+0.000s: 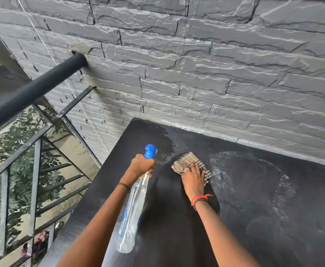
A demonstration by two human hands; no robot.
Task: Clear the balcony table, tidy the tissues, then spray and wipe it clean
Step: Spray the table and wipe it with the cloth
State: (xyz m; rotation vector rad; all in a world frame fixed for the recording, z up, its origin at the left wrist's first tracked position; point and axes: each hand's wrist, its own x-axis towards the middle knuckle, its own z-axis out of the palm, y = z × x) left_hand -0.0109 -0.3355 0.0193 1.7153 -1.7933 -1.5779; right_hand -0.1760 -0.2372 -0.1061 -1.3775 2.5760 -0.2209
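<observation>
— While the right hand [193, 177] lies flat on the cloth [184, 160], which way does the work lie from it?

— To its right, by the look of it. The pale dusty patch [254, 166] starts just beside the cloth's right edge and curves off toward the near side of the bench [177, 228]. The darker, damp-looking part is on the far left, toward the stone wall [196, 64]. That hand's fingers [191, 165] are straight and slightly spread, pressing the cloth down rather than pinching it.

— And the spray bottle [136, 199]?

— The left hand [141, 165] grips it at the neck, above the bench's left part. Its long axis runs from the blue nozzle [150, 151], far and pointing toward the wall, down to the base nearest the person. So the right hand is plainly nearer the dust, and the bottle would have to swing right to reach it.

— What can't be made out?

— The trigger is behind the left hand, so one cannot tell whether a finger rests on it. The palm covers the cloth's middle, the bench's right and near edges are cut off, and no tissues are in view.
</observation>
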